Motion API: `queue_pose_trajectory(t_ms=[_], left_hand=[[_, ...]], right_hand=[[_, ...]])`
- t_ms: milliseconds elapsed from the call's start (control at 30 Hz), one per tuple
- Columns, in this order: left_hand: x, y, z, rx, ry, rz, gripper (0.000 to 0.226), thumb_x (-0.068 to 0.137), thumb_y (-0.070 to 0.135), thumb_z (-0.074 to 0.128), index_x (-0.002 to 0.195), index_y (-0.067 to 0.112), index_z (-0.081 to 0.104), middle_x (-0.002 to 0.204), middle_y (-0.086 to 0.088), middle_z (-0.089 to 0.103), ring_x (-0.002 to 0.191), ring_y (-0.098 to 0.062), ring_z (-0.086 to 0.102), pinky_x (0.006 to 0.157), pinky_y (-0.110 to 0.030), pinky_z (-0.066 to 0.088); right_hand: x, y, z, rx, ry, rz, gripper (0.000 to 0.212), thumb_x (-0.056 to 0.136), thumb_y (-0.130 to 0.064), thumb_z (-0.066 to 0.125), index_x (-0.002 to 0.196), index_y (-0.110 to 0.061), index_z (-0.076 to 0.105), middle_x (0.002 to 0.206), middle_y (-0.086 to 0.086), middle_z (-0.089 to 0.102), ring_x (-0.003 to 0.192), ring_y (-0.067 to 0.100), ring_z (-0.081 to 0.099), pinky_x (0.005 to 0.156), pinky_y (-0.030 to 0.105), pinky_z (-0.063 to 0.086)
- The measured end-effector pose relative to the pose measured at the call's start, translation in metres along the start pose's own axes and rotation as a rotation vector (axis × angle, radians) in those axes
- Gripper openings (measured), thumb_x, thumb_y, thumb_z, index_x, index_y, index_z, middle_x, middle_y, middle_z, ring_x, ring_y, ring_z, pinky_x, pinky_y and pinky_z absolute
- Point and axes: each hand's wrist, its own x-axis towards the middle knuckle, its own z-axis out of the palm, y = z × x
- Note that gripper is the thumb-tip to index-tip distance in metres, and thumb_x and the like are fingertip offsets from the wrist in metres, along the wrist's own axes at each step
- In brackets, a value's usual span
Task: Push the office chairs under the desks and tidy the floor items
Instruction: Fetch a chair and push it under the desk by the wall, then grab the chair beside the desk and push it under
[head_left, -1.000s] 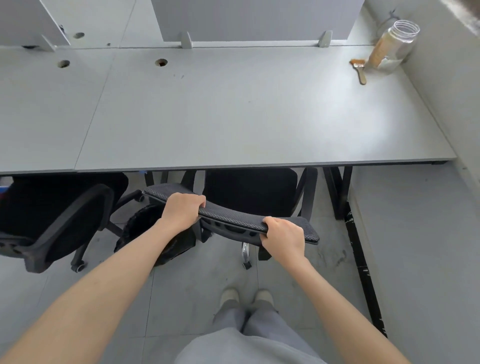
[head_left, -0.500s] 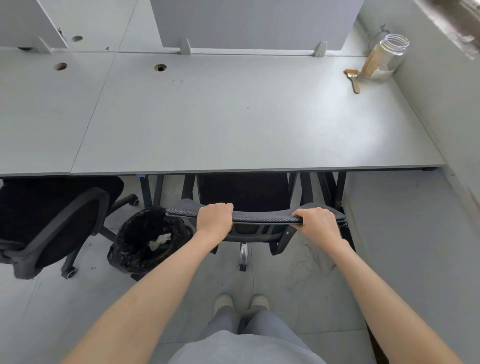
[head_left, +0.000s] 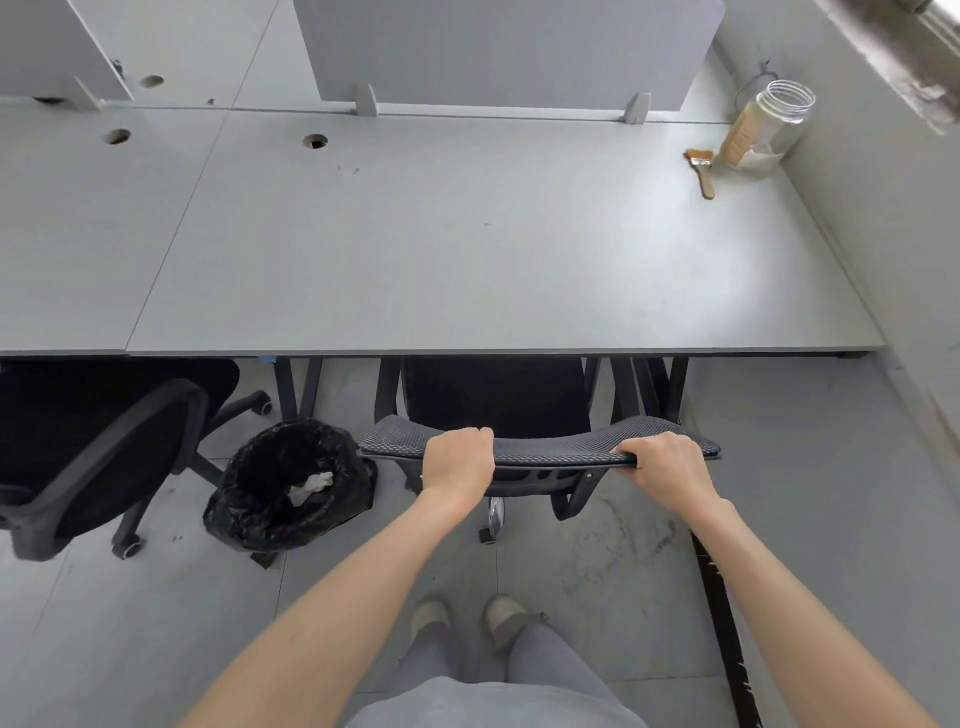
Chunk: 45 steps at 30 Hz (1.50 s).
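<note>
Left hand (head_left: 457, 460) and right hand (head_left: 662, 465) each had closed grip on chair (head_left: 540, 449) backrest, seat mostly under desk (head_left: 467, 270). Could've clipped bin bag (head_left: 291, 488) just beside; armrest clearance probably tight, hard to tell.

Both hands, left hand (head_left: 457, 460) and right hand (head_left: 667, 465), grip the chair backrest (head_left: 550, 451) at six o'clock of the counter (head_left: 467, 249). A black-lined bin (head_left: 291, 491) stands at nine o'clock of the chair.
</note>
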Motion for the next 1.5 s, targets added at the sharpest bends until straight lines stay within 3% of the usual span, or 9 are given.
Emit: queue_pose_trajectory(t_ms=[300,400,467,533,767,967,1167,1400,1500], left_hand=[[0.023,0.044,-0.002,-0.07,-0.004,0.05,0.024,0.089,0.028,0.054,0.108,0.014,0.057,0.105,-0.005,0.067,0.095,-0.025,0.061,0.075,-0.034,0.046],[0.017,0.031,-0.001,-0.337,0.135,0.209,0.031,0.084,0.036,0.06,0.106,0.015,0.061,0.101,-0.003,0.068,0.094,-0.022,0.062,0.08,-0.032,0.049],[0.01,0.013,0.003,-0.33,0.306,0.282,0.032,0.081,0.041,0.055,0.095,0.014,0.068,0.091,0.0,0.071,0.085,-0.018,0.066,0.077,-0.027,0.048],[0.003,0.003,0.011,-0.321,0.407,0.267,0.034,0.08,0.04,0.051,0.09,0.014,0.071,0.087,0.002,0.073,0.081,-0.016,0.068,0.077,-0.021,0.044],[-0.007,0.016,0.02,-0.463,0.537,0.103,0.035,0.079,0.035,0.052,0.091,0.01,0.074,0.09,-0.002,0.075,0.088,-0.007,0.056,0.087,-0.024,0.039],[-0.009,0.027,0.02,-0.482,0.538,0.073,0.035,0.079,0.035,0.052,0.09,0.011,0.074,0.09,-0.002,0.075,0.093,-0.007,0.054,0.09,-0.023,0.035],[-0.01,0.025,0.018,-0.495,0.525,0.073,0.036,0.078,0.035,0.051,0.089,0.009,0.074,0.089,-0.003,0.075,0.095,-0.009,0.053,0.092,-0.024,0.034],[-0.01,0.021,0.02,-0.481,0.5,0.071,0.023,0.074,0.023,0.065,0.092,0.011,0.073,0.09,-0.001,0.075,0.094,-0.009,0.053,0.087,-0.031,0.047],[-0.01,0.019,0.016,-0.464,0.453,0.095,0.025,0.076,0.025,0.064,0.095,0.012,0.072,0.093,0.0,0.074,0.089,-0.014,0.063,0.085,-0.024,0.042]], right_hand=[[0.01,0.058,-0.01,0.087,0.012,-0.101,0.032,0.082,-0.038,0.064,0.111,-0.024,0.065,0.107,-0.005,0.07,0.103,0.02,0.062,0.082,0.031,0.048],[0.001,0.083,-0.009,0.187,0.122,-0.21,0.037,0.08,-0.042,0.066,0.108,-0.018,0.067,0.107,-0.002,0.07,0.102,0.02,0.063,0.088,0.034,0.048],[-0.01,0.103,-0.002,0.194,0.26,-0.2,0.039,0.084,-0.045,0.054,0.107,-0.016,0.068,0.105,-0.001,0.071,0.1,0.019,0.065,0.09,0.033,0.047],[-0.018,0.119,0.004,0.178,0.355,-0.176,0.043,0.086,-0.043,0.043,0.108,-0.015,0.069,0.106,0.0,0.071,0.099,0.019,0.066,0.092,0.03,0.045],[-0.021,0.12,0.008,0.254,0.423,-0.165,0.039,0.088,-0.036,0.043,0.106,-0.013,0.07,0.104,-0.001,0.072,0.097,0.017,0.066,0.093,0.028,0.044],[-0.016,0.127,0.005,0.273,0.433,-0.172,0.029,0.084,-0.025,0.055,0.104,-0.011,0.071,0.101,0.001,0.073,0.093,0.021,0.067,0.091,0.029,0.044],[-0.018,0.124,0.007,0.294,0.447,-0.182,0.053,0.095,-0.045,0.03,0.107,-0.012,0.07,0.104,0.0,0.071,0.097,0.018,0.064,0.095,0.025,0.038],[-0.019,0.123,0.011,0.31,0.384,-0.147,0.04,0.089,-0.033,0.041,0.11,-0.011,0.068,0.107,0.004,0.07,0.099,0.023,0.065,0.097,0.039,0.042],[-0.018,0.124,0.006,0.283,0.336,-0.156,0.041,0.089,-0.033,0.043,0.114,-0.01,0.065,0.11,0.007,0.069,0.103,0.026,0.064,0.098,0.042,0.043]])
